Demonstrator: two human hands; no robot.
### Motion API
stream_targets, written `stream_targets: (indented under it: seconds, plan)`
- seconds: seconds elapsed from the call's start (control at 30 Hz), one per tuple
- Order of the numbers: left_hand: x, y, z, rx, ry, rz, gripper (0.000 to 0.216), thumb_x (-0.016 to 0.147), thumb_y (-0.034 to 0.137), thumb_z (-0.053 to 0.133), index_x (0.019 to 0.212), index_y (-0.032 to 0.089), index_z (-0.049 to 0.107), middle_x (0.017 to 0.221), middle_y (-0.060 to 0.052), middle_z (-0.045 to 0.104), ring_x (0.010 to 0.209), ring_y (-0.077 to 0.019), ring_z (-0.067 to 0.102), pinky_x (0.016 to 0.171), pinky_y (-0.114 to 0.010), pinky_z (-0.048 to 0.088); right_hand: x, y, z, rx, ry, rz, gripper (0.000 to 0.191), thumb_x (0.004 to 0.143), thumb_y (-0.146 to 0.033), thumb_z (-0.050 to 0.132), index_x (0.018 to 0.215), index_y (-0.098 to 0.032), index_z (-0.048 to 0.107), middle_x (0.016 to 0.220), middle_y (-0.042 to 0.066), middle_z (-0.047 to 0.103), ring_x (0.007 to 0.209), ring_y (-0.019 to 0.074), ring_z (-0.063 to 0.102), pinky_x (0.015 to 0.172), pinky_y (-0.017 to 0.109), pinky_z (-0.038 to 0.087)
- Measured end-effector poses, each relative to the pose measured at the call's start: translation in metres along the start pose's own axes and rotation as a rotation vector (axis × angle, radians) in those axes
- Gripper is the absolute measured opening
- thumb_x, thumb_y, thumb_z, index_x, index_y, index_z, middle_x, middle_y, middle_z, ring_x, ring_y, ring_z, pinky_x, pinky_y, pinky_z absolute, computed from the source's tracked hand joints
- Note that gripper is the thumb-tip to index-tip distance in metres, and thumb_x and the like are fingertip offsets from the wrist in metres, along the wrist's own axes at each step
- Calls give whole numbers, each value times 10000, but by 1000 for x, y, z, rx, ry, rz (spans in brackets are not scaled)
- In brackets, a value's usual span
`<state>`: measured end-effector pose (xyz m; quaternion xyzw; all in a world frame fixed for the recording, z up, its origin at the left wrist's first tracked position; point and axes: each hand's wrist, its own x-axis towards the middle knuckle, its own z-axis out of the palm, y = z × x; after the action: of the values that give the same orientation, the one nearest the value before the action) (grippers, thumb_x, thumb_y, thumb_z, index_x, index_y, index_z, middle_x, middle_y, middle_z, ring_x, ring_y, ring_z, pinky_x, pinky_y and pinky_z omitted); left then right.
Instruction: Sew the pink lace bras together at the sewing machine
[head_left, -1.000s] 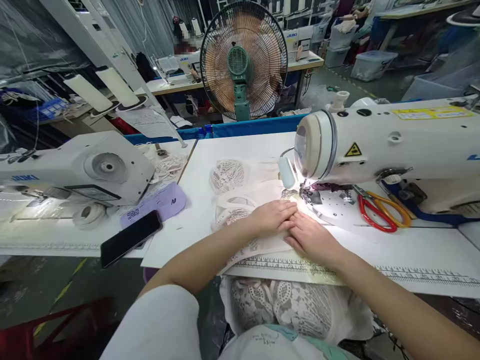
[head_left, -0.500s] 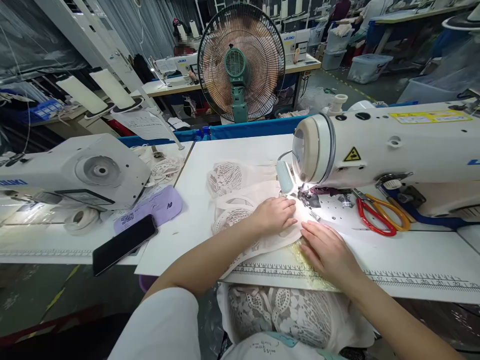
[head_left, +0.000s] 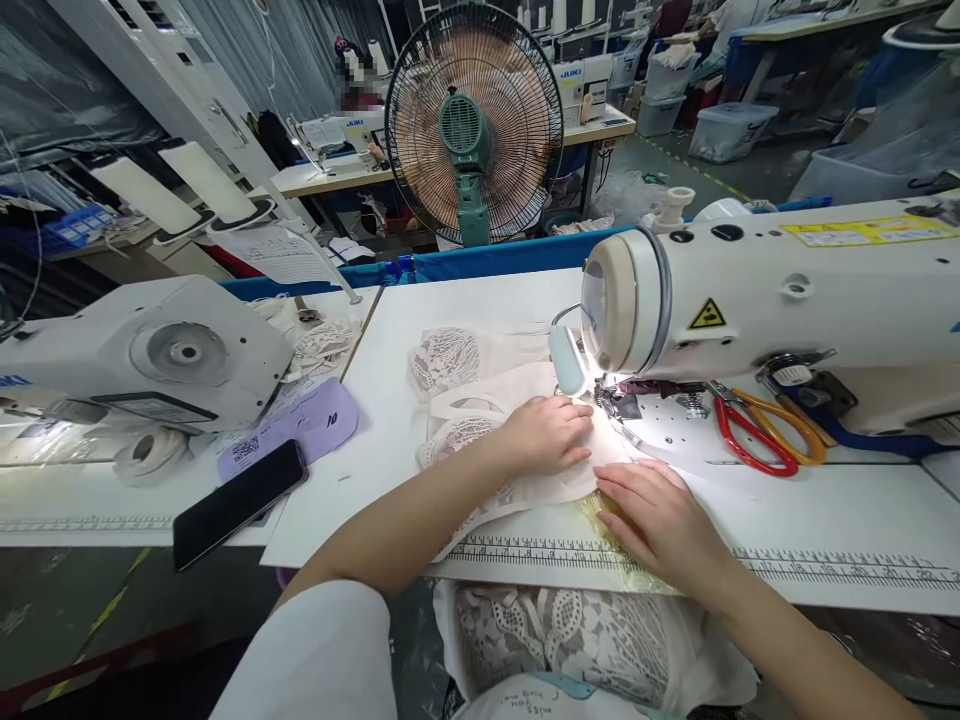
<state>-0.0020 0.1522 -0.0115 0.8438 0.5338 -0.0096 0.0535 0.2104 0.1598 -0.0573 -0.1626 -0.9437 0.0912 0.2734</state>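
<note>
My left hand (head_left: 551,432) lies flat with fingers stretched on a pale lace fabric piece (head_left: 480,420), just left of the presser foot (head_left: 611,400) of the white sewing machine (head_left: 765,300). My right hand (head_left: 660,520) rests open, palm down, on the near edge of the same fabric, over the printed ruler strip (head_left: 825,572). More lace fabric (head_left: 570,630) hangs down into my lap.
Red and orange scissors (head_left: 757,430) lie on the machine bed at right. A second sewing machine (head_left: 150,355), a black phone (head_left: 238,503) and a purple card (head_left: 300,430) are at left. A standing fan (head_left: 472,130) is behind the table.
My right hand has slid back from the needle toward the table's near edge. The left hand stays on the fabric near the presser foot.
</note>
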Motion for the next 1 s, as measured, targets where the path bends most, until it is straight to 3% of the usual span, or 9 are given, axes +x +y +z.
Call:
stream_targets:
  seconds: [0.33, 0.53, 0.7, 0.83, 1.0]
  plan:
    - [11, -2, 2, 7, -16, -62, 469, 922, 417, 409, 1274, 121, 498, 1363, -69, 487, 1143, -247, 482, 872, -365, 443, 1, 3, 3, -60, -33, 21, 271, 913, -281, 423, 1091, -145, 575, 1171, 111, 627, 1116, 245, 549, 957, 468, 410]
    - [4, -2, -2, 12, 12, 77, 390, 905, 388, 450, 1166, 126, 572, 1323, -71, 524, 1125, -233, 493, 827, -334, 450, 1, 3, 1, -47, 25, 43, 239, 905, -259, 441, 1062, -165, 594, 1128, 98, 646, 1088, 246, 560, 953, 461, 407]
    - [3, -8, -3, -6, -16, 126, 356, 880, 388, 493, 1138, 159, 581, 1344, -49, 505, 1134, -228, 488, 807, -325, 455, 1, 4, 2, -66, 64, 165, 235, 902, -302, 444, 977, -181, 631, 1001, 88, 674, 970, 253, 595, 814, 415, 467]
    - [4, -10, -4, -2, -28, 107, 413, 875, 432, 489, 1173, 154, 556, 1380, -77, 463, 1146, -245, 484, 833, -340, 445, 1, 3, 1, 62, 10, 123, 190, 897, -272, 459, 932, -192, 628, 934, 68, 671, 904, 215, 599, 779, 373, 482]
    - [9, -8, 1, -16, -51, 41, 556, 885, 493, 440, 1317, 143, 443, 1368, -83, 476, 1155, -253, 473, 900, -367, 420, 2, 4, -1, 78, -4, 88, 196, 894, -255, 473, 1013, -172, 605, 989, 82, 664, 954, 225, 590, 815, 386, 479]
